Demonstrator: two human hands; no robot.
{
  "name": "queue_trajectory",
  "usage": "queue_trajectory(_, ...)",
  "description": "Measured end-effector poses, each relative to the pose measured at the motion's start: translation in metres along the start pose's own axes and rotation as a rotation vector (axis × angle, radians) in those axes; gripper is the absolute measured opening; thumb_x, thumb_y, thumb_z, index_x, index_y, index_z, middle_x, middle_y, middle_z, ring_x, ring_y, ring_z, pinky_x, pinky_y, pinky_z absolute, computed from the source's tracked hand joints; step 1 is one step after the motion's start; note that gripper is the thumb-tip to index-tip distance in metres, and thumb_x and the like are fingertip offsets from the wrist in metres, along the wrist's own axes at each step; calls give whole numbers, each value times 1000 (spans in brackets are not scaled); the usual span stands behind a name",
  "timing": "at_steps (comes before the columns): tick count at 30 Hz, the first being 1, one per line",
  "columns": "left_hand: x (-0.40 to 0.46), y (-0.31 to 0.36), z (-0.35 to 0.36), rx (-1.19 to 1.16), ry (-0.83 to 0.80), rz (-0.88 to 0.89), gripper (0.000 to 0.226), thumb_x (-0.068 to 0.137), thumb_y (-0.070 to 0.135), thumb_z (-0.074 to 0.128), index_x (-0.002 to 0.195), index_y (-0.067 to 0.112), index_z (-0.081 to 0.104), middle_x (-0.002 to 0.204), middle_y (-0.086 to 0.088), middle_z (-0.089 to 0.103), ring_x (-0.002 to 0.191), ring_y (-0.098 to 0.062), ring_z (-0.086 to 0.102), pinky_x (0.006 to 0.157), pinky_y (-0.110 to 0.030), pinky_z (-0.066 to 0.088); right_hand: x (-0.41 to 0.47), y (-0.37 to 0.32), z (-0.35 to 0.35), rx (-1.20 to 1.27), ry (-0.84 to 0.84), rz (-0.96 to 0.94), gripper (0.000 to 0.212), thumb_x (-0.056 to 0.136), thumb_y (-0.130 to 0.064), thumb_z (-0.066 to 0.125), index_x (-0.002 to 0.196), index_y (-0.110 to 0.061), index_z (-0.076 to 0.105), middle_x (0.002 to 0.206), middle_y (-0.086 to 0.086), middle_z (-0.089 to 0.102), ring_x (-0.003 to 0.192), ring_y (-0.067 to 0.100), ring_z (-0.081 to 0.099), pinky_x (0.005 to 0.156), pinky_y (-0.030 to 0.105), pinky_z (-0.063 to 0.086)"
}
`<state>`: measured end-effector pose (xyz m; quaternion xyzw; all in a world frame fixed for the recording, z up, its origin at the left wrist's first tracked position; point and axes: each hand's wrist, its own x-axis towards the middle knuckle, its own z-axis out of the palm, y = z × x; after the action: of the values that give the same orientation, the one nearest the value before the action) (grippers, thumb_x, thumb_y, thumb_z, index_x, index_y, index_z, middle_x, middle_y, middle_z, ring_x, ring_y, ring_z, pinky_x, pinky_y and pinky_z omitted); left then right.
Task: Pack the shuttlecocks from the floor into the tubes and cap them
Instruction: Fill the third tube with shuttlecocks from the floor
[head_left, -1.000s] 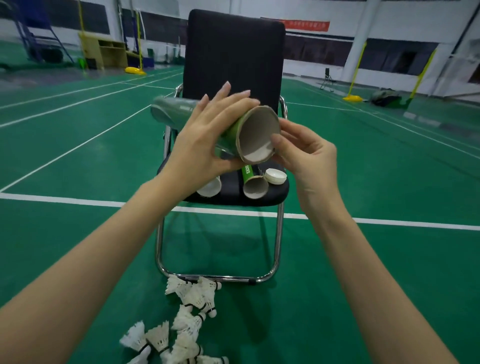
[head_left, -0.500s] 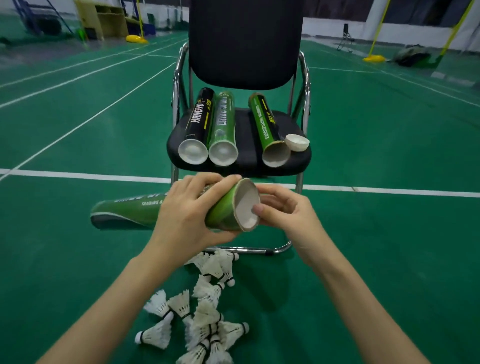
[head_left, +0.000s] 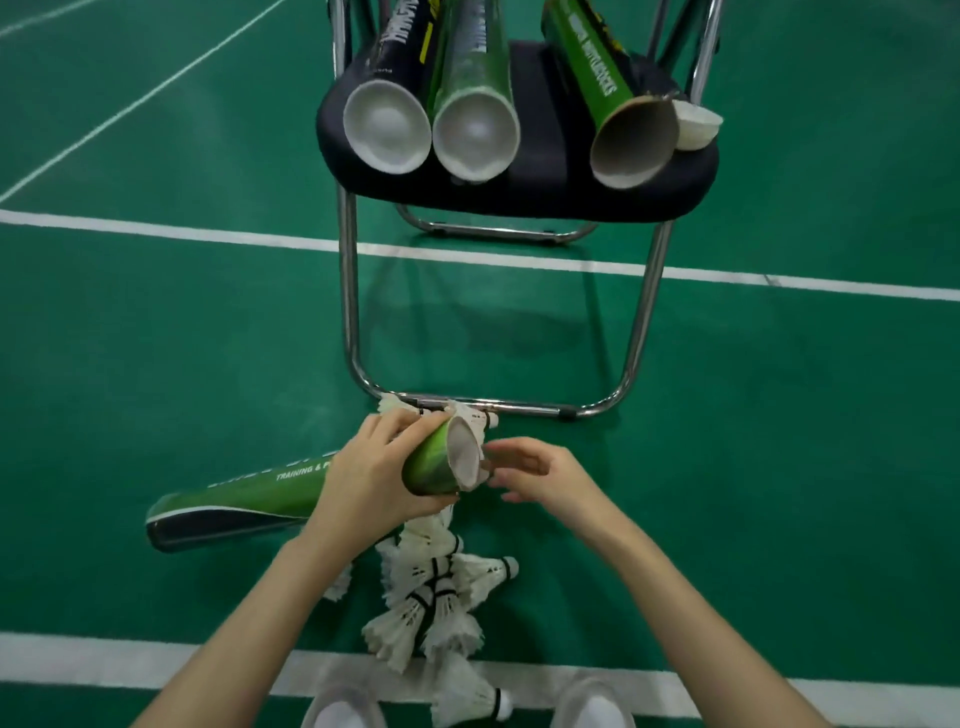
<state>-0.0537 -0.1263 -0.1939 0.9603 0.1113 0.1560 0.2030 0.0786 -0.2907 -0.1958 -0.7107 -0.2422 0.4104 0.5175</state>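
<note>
Head view: left hand (head_left: 371, 480) grips the green tube (head_left: 244, 496) near its open mouth, long axis lying leftward, low over the floor. Right hand (head_left: 535, 470), fingers loosely curled and holding nothing, sits just beside the mouth; shuttlecocks (head_left: 434, 592) lie directly below, nearer the right.

Green floor (head_left: 779, 467) right of right hand (head_left: 540, 475): open, nothing there. Shuttlecock pile (head_left: 436, 592) lies under both hands, runs down to white shoes (head_left: 343, 712). Chair frame bar (head_left: 498, 406) sits just past held tube (head_left: 291, 493), more shuttlecocks touch it. Chair seat (head_left: 519, 192) up high, full: three tubes, one cap (head_left: 696, 124). Left floor open past tube end.
</note>
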Motion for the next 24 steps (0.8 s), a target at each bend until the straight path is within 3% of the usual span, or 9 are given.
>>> queue_trajectory(5,-13,-26,25,7,7,-68,83,52,43,84,124,26,48,104,2,54,87,-17,48,56,-29,45,32,44,12,-123,-9,45,25,89,-5,57,111,-14,62,104,-2,66,97,11,62,75,17,52)
queue_trajectory(9,-21,-40,41,86,-39,-97,80,50,46,82,121,22,54,100,-3,56,83,-23,51,54,-27,41,54,67,27,-218,-45,45,25,88,-12,59,112,-21,63,117,-2,63,106,11,58,89,21,46)
queue_trajectory(13,-31,-45,51,118,-66,-133,82,49,48,83,122,23,54,101,-3,55,85,-23,50,60,-28,39,64,77,36,-270,31,60,30,88,-14,60,117,-20,59,119,-6,57,103,8,52,75,13,40)
queue_trajectory(17,-33,-44,56,119,-67,-142,85,47,46,85,122,22,53,103,-4,55,87,-23,50,67,-28,36,79,76,31,-294,115,48,39,88,-11,59,125,-20,53,130,-1,50,105,13,51,85,23,41)
queue_trajectory(21,-31,-45,57,120,-84,-155,84,50,49,82,124,23,51,107,-3,56,92,-24,50,71,-31,39,97,67,29,-406,73,-56,50,89,-2,53,133,-24,46,139,3,39,120,18,44,101,30,39)
queue_trajectory(24,-29,-44,56,118,-91,-164,83,50,51,81,122,24,52,107,-3,57,92,-24,51,70,-31,38,111,65,31,-519,-14,-112,55,89,4,45,136,-24,45,141,5,35,129,18,35,103,17,26)
